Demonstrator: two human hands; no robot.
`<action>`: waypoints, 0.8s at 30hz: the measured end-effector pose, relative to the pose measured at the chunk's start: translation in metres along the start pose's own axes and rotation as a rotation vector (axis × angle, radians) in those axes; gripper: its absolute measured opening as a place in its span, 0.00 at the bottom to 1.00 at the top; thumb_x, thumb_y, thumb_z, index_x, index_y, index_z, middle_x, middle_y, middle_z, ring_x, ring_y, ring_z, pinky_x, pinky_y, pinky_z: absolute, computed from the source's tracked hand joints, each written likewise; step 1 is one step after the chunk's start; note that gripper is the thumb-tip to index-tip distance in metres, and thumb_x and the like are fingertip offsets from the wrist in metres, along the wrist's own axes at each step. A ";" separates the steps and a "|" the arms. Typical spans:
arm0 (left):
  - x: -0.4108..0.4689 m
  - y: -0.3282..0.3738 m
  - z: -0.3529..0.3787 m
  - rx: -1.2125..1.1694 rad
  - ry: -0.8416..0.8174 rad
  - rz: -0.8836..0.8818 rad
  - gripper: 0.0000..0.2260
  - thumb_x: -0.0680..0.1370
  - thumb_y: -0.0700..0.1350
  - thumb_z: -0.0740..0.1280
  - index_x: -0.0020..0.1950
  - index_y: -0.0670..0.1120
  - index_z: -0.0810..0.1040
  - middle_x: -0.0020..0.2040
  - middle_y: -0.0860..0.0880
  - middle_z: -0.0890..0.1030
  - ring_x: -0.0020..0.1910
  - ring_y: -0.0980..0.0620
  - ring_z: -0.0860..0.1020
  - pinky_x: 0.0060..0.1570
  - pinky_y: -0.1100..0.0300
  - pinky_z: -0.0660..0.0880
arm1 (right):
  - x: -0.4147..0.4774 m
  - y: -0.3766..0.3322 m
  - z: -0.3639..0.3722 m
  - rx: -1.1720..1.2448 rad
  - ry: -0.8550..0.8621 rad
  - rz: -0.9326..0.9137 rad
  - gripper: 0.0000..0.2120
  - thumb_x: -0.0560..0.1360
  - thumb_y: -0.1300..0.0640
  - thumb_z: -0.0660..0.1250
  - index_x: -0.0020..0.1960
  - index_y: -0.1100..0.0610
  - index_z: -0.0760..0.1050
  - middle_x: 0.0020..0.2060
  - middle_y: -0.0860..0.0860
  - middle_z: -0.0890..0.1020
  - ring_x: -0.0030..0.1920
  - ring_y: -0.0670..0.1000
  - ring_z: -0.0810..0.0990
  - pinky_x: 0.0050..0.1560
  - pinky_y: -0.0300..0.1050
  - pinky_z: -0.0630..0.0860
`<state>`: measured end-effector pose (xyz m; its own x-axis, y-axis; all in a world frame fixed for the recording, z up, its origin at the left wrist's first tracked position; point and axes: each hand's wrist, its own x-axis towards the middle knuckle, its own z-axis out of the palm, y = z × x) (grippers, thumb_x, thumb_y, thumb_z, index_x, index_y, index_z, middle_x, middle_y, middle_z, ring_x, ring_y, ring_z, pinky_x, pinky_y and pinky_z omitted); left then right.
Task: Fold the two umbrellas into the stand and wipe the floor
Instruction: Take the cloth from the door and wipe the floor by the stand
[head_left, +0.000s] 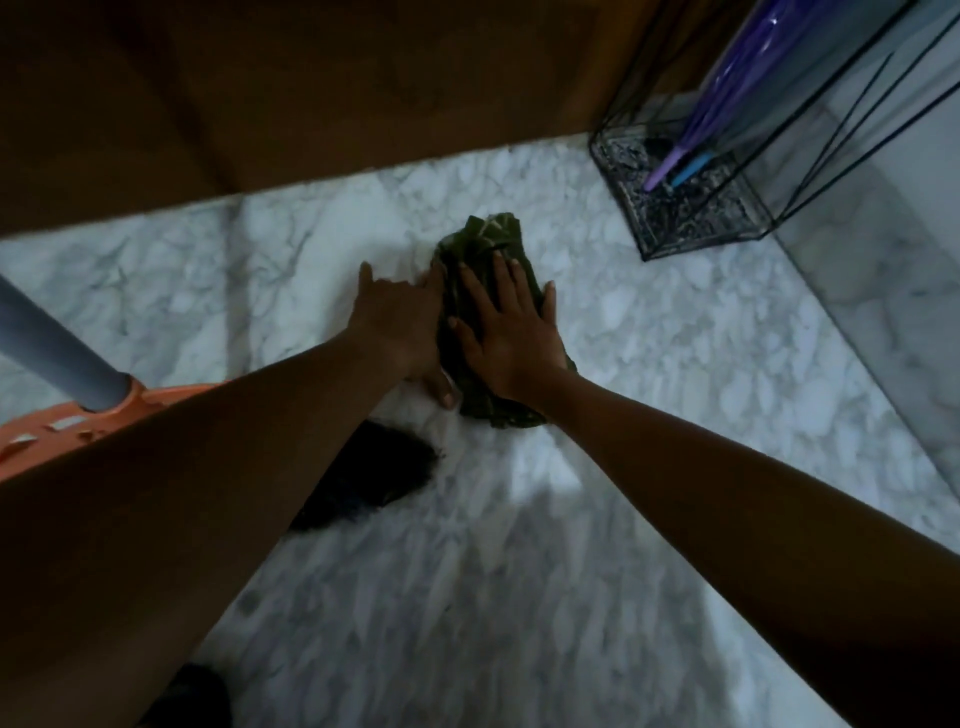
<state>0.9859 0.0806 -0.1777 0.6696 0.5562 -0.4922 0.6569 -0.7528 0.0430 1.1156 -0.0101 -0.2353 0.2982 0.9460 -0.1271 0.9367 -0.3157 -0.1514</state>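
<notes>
A dark green cloth (480, 244) lies bunched on the white marble floor (675, 364) in the middle of the view. My right hand (506, 332) presses flat on the cloth, fingers straight and spread. My left hand (400, 322) lies flat on the floor at the cloth's left edge, with its fingertips touching the fabric. At the upper right stands a black wire umbrella stand (691, 218). Inside it are a purple umbrella (727, 88) and a second one with a blue tip (691, 169), both folded and pointing down.
A brown wooden door or panel (311, 78) closes off the far side. An orange plastic piece with a grey pole (57, 358) sits at the left edge. A dark object (374, 478) lies on the floor under my left forearm. A marble wall (883, 234) rises at the right.
</notes>
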 end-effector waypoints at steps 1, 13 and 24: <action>0.001 -0.001 0.001 -0.007 0.012 -0.001 0.72 0.53 0.72 0.76 0.80 0.43 0.38 0.78 0.44 0.64 0.73 0.39 0.67 0.74 0.36 0.43 | 0.010 0.001 0.000 -0.017 -0.003 -0.047 0.31 0.82 0.37 0.45 0.82 0.45 0.46 0.82 0.56 0.48 0.81 0.58 0.43 0.76 0.70 0.42; 0.014 0.019 -0.008 -0.153 -0.032 -0.104 0.70 0.52 0.74 0.75 0.80 0.53 0.36 0.82 0.43 0.45 0.78 0.34 0.55 0.74 0.32 0.46 | 0.099 0.041 -0.020 -0.011 0.057 -0.110 0.31 0.80 0.35 0.51 0.80 0.42 0.55 0.81 0.55 0.54 0.81 0.58 0.51 0.74 0.74 0.45; 0.015 0.044 -0.012 -0.119 -0.092 -0.151 0.66 0.54 0.71 0.76 0.79 0.60 0.35 0.78 0.33 0.34 0.79 0.33 0.43 0.71 0.29 0.46 | 0.075 0.098 -0.025 0.066 0.072 0.331 0.34 0.79 0.31 0.47 0.81 0.41 0.48 0.82 0.54 0.49 0.81 0.56 0.46 0.76 0.68 0.41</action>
<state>1.0289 0.0600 -0.1730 0.5292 0.6211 -0.5781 0.7876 -0.6131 0.0623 1.2347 0.0320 -0.2348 0.5985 0.7934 -0.1105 0.7737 -0.6083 -0.1771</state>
